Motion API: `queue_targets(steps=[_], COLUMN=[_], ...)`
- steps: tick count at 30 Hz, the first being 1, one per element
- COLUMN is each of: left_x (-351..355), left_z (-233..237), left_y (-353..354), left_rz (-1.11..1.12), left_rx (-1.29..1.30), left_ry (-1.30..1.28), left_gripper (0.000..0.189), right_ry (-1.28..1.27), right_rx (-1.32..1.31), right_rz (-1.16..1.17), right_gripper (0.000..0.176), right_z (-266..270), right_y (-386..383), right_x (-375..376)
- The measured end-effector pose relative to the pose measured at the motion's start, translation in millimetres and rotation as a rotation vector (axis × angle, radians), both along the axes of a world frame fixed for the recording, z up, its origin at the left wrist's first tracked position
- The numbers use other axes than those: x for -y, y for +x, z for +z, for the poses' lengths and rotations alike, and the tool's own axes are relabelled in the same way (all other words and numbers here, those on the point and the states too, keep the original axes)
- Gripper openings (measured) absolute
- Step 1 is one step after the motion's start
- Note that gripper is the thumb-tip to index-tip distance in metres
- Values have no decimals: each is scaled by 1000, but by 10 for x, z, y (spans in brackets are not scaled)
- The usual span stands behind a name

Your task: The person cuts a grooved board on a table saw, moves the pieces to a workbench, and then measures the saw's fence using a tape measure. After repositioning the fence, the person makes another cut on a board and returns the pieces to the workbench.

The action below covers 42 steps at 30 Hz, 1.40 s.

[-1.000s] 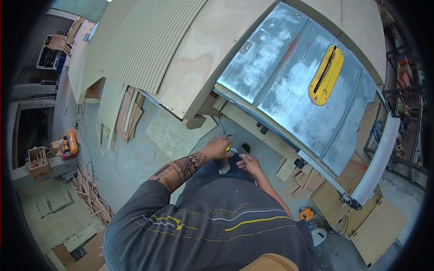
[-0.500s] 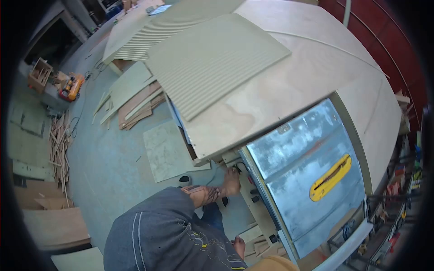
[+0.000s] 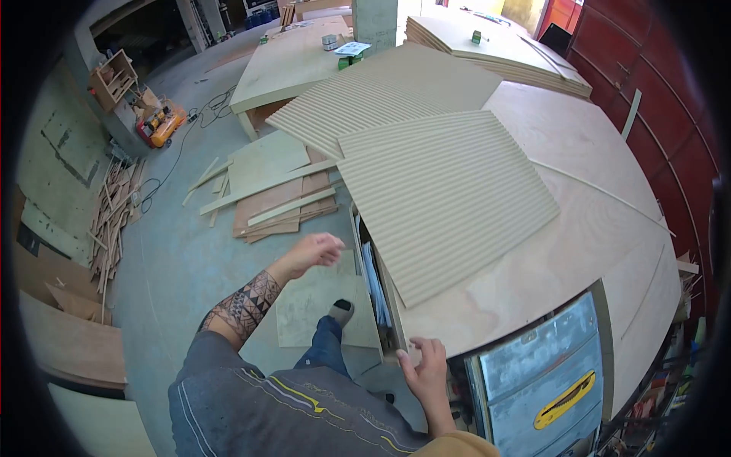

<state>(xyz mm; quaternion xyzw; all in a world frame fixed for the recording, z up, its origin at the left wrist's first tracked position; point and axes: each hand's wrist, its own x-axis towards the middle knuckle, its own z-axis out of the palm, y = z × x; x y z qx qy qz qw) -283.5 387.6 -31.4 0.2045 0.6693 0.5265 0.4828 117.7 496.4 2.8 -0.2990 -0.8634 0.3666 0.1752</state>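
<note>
My left hand [image 3: 314, 253] is in the air left of the workbench, its fingers loosely bent and nothing showing in them. The forearm behind it is tattooed. My right hand [image 3: 428, 369] is at the near corner of the plywood bench top [image 3: 472, 327], thumb and fingers apart, holding nothing. Just right of that hand is the table saw [image 3: 510, 407], with a grey metal top and a yellow blade insert [image 3: 564, 401]. A beige ribbed panel [image 3: 449, 202] lies on the bench ahead of my hands. Another ribbed panel [image 3: 381, 91] lies partly under it.
Wood offcuts [image 3: 285, 206] lie on the floor to the left, with a board [image 3: 293, 312] by my foot. An orange air compressor [image 3: 161, 126] and its cable are farther back. Stacked sheets [image 3: 499, 57] stand at the back, and a red metal wall [image 3: 647, 91] at right.
My left hand has left the side of the saw and swung up and left. My right hand has risen to the bench corner. The view has tilted up, and I have stepped forward.
</note>
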Motion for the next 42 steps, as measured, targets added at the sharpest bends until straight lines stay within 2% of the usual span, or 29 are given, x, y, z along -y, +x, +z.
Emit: queue_targets(steps=[2,3,4,5,6,8,9,10,12,13,15,17,18,20,22,24,25,28,32,34,36,38,39,41,42], left_x=[-276,-431,-618,-811,-983,-1323,-1481,-1563,-1691,-1750,-1875,-1949,-1924,-1869,-1970,-2047,-2030,-1754,-1536,-1435,-1362,-1366,-1378,-1388,-1391], left_z=[-321,-471,-581,-679,-805,-1055,-1098,-1139,-1103,-1112,-1259,-1455,-1257,-866,-1009,-1110,-892,145,592,711,1159,1461,1692,1815,1859], left_y=[-913,-1220,-1577,-1925,-2216,-2700,-2887,-3059,-3279,-3391,-3582,-3755,-3682,-3586,-3870,-4295,-4389,-4608,-5601,-6147,-6106,-6214,-6056,-5883,-5773], left_rz=[325,309,427,545,533,754,854,836,753,697,686,703,685,696,717,738,743,694,625,556,557,513,491,472,452], left_rx=[-29,-13,-10,-7,5,255,399,408,615,694,657,528,530,341,294,12,35,85,-54,29,4,31,19,22,20], left_ry=[22,24,53,81,81,200,286,290,565,646,606,616,618,573,612,748,705,606,571,550,529,477,464,481,488], left_gripper=[45,45,51,59,59,70,68,68,61,52,51,51,51,53,52,50,47,34,22,22,21,19,15,12,9], right_ry=[131,161,167,256,343,370,394,401,618,626,534,554,566,522,479,506,506,502,484,447,399,420,444,479,504], right_rx=[0,18,27,119,217,319,404,411,480,490,496,492,484,453,430,434,434,409,492,500,540,600,664,671,674], right_rz=[1,-8,-22,-42,-58,-64,-64,-82,-156,-178,-166,-196,-210,-218,-216,-201,-210,-180,-42,15,72,102,145,147,153], right_gripper=[56,67,67,79,91,93,95,95,87,87,81,80,79,78,78,77,77,78,79,76,78,80,81,81,81], right_z=[-16,-73,-124,-162,-223,-378,-491,-636,-863,-896,-845,-845,-820,-675,-496,-355,-276,1,364,580,826,750,657,317,314], right_y=[-929,-1318,-1735,-2151,-2501,-3078,-3297,-3473,-3675,-3689,-3712,-3751,-3772,-3779,-3756,-3760,-3747,-3552,-2812,-2330,-1917,-1436,-1302,-1229,-1288], right_x=[-219,-287,-370,-449,-506,-595,-670,-757,-887,-919,-935,-963,-978,-1001,-1006,-1018,-1034,-1068,-1134,-1145,-1147,-1217,-1201,-1154,-1120])
